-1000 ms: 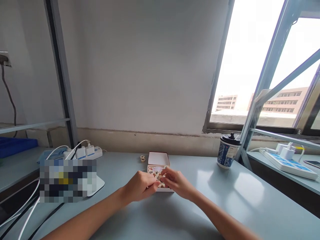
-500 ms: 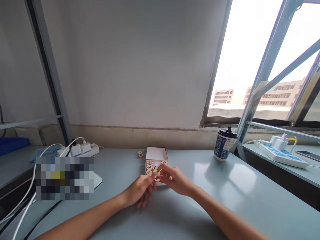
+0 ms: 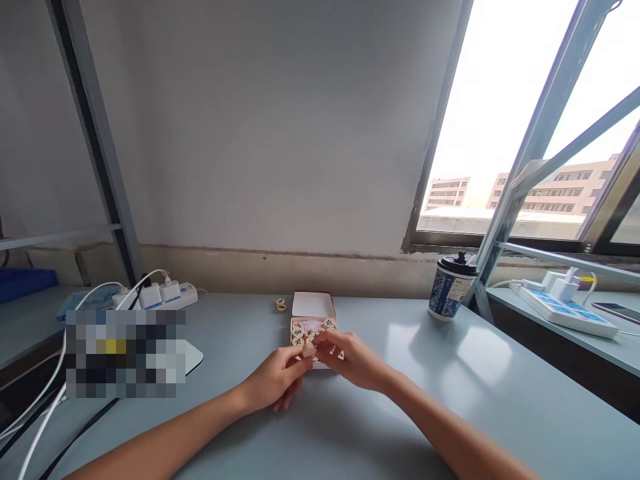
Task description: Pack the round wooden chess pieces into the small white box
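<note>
Over the near side of the open box [image 3: 320,366], the left hand [image 3: 273,379] is pinching one pale piece [image 3: 309,350] between thumb and fingers. The right hand [image 3: 354,362] is curving inward from the opposite side, its fingertips set narrowly beside that piece; whether they are also gripping, the view is not showing clearly. Other round pieces [image 3: 298,331], several bearing characters, are lying inside the box. Its lid [image 3: 313,305] is standing raised at the back. Two loose discs [image 3: 281,305] are resting on the table [image 3: 240,340], left of the lid.
</note>
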The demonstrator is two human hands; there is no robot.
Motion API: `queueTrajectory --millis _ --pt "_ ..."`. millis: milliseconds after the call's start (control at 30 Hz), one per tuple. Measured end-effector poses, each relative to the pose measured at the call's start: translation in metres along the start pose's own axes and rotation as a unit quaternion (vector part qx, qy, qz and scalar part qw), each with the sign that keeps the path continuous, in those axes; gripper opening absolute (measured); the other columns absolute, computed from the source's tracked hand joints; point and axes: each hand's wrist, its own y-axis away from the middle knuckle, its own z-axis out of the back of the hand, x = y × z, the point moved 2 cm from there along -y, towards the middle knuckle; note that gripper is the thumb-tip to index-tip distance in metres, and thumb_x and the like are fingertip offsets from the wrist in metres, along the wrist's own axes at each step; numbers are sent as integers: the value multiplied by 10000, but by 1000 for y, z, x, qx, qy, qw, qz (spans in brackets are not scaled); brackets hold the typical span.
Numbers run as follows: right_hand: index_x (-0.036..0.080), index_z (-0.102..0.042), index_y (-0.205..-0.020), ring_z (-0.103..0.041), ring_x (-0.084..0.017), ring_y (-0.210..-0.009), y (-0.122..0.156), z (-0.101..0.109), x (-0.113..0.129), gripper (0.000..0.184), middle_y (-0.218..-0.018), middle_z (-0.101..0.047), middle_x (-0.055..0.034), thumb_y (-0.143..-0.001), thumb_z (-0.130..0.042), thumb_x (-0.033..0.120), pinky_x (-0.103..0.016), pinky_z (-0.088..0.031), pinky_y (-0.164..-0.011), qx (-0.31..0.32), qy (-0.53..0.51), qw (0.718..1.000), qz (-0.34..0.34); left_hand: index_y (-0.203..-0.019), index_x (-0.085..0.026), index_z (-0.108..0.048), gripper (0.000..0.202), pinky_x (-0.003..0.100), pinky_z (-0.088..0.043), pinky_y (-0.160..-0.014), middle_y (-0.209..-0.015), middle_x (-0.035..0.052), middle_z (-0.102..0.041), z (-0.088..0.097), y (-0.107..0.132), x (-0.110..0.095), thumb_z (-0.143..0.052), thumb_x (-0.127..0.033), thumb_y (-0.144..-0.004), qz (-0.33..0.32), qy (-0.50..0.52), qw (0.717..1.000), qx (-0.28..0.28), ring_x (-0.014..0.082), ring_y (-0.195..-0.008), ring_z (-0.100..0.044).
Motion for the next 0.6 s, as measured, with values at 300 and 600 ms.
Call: queueTrajectory --millis 300,600 --pt "215 -597 -900 -611 -177 -727 4 1 4 168 -823 -689 -43 -779 -558 104 -295 -469 -685 -18 120 990 66 -1046 -171 -545 488 171 -338 -313 -556 -47 -538 -1 6 -8 -584 -606 -828 -17 -4 1000 0 96 -381 -473" --pt "230 -624 -902 -611 -197 -772 4 2 4 131 -828 -685 -66 -897 -496 208 -325 -470 -749 -22 165 982 93 -1035 -153 -573 472 194 -334 -393 -565 -62 -496 5 4 -11 -600 -576 -827 -51 -66 995 -59 87 -433 -447"
